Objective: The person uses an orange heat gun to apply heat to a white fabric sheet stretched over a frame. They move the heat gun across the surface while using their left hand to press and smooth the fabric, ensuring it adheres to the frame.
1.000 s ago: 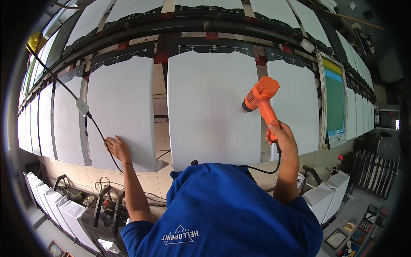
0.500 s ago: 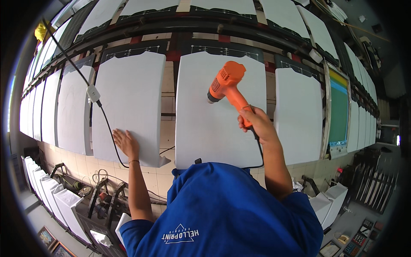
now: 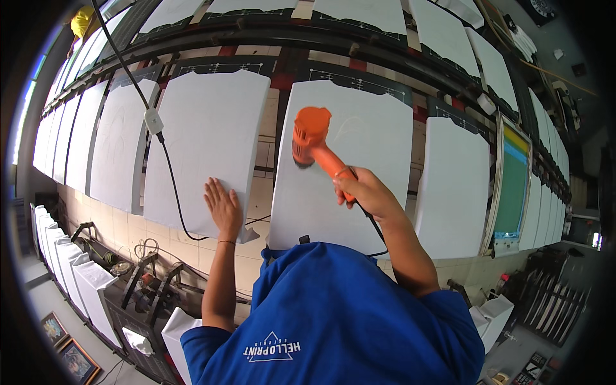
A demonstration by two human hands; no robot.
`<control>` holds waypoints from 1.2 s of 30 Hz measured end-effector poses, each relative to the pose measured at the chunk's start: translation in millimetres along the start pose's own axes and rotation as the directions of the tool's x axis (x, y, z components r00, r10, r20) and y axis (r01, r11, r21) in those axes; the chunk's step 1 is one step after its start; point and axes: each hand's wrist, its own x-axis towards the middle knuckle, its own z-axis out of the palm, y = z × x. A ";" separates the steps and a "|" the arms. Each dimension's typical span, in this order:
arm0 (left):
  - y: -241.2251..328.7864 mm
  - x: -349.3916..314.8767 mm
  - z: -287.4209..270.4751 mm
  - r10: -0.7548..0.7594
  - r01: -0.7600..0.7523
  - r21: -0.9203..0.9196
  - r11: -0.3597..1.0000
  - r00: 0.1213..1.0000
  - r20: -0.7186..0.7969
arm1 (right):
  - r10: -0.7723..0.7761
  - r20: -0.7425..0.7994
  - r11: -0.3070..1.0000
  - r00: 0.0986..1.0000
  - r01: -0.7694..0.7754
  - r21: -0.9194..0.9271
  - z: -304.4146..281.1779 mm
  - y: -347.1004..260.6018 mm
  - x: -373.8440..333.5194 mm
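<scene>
My right hand [image 3: 367, 192] is wrapped around the handle of an orange heat gun [image 3: 312, 128]. The gun hovers over the left part of a white cloth-covered board [image 3: 346, 212] in front of me, its dark nozzle aimed down at the cloth. Faint pale curved lines show on the cloth just right of the gun. On the neighbouring white cloth-covered board [image 3: 199, 128], my left hand [image 3: 224, 204] lies flat near the lower right edge, fingers outstretched. A black cord [image 3: 378, 234] runs from the gun handle toward my body.
A black cable with a white plug block [image 3: 153, 120] hangs over the left board. Further white boards stand in rows on both sides and beyond a dark rail [image 3: 256, 33]. A framed green screen [image 3: 511, 186] leans at the right. Behind me, equipment [image 3: 151, 282] lines the lower left.
The heat gun has swung left across the middle board and its nozzle points more steeply down. My left hand has slid right on its board. The whole view has shifted slightly.
</scene>
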 end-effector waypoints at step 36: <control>2.3 43.6 -9.5 -0.197 0.195 0.037 0.980 0.980 0.026 | -0.061 -0.482 0.981 0.874 0.141 0.131 -56.7 47.8 -90.9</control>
